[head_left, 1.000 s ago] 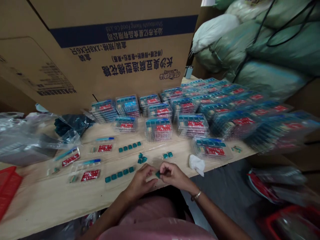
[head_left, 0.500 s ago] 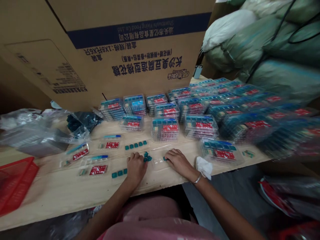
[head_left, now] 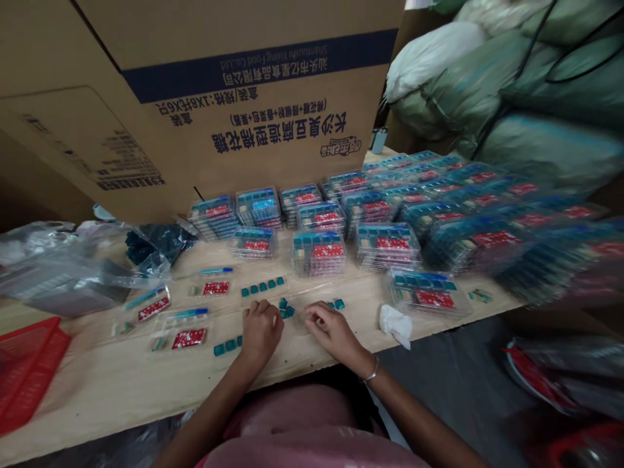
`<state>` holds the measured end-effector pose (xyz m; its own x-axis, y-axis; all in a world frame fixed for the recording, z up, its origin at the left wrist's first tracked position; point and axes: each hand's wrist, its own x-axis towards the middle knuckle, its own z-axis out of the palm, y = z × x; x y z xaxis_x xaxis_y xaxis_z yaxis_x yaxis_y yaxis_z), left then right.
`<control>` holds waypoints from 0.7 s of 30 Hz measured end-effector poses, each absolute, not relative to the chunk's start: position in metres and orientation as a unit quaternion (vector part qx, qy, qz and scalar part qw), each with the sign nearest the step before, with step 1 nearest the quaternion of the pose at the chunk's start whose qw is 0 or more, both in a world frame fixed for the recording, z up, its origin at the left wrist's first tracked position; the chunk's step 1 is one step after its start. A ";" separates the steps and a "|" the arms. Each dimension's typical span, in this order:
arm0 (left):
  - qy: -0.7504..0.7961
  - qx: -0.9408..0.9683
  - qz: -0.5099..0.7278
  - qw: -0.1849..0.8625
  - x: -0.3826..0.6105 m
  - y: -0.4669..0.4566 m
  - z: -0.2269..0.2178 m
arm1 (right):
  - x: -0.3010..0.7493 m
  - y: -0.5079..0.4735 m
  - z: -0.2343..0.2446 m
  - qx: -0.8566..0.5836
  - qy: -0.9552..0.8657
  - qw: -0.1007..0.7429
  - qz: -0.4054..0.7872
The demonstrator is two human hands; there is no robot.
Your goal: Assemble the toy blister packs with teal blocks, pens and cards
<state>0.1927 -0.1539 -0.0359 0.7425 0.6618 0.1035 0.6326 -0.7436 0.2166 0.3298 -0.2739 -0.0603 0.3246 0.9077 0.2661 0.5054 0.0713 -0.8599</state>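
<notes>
My left hand [head_left: 263, 328] rests on the table with its fingers curled, beside a small heap of teal cubes [head_left: 286, 308]. Whether it holds anything is hidden. My right hand [head_left: 334, 335] is bent inward, thumb and fingers closed together over the near side of a clear plastic tray; what is in the fingers cannot be made out. Past its knuckles, teal pieces [head_left: 337, 303] sit in the tray. Left of my left hand lies a row of teal cubes [head_left: 228, 346], partly covered by the hand. Another row of teal cubes [head_left: 263, 286] is in a clear tray farther back.
Clear trays with red packets [head_left: 189, 338] and blue tubes lie at left. Stacked filled trays [head_left: 319, 252] cover the back and right. A cardboard box [head_left: 253, 123] stands behind. A red basket [head_left: 34, 370], crumpled tissue [head_left: 396, 325] and plastic bags [head_left: 63, 273] are also around.
My right hand has moved left from the tray's teal pieces toward the heap, uncovering another piece. The left hand stays by the heap. The whole view has shifted slightly.
</notes>
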 end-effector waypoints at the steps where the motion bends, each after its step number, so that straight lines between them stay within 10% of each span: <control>1: 0.333 0.930 0.108 0.113 0.189 -0.157 -0.035 | 0.324 -0.273 -0.064 -0.639 -0.501 0.524 0.256; 21: 0.296 0.949 -0.004 0.103 0.188 -0.154 -0.039 | 0.301 -0.282 -0.072 -0.653 -0.489 0.496 0.297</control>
<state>0.1884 -0.1539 -0.0386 0.8243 0.5620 -0.0691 0.5637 -0.8030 0.1935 0.3012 -0.2817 -0.0723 0.3446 0.9337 0.0973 0.3431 -0.0288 -0.9389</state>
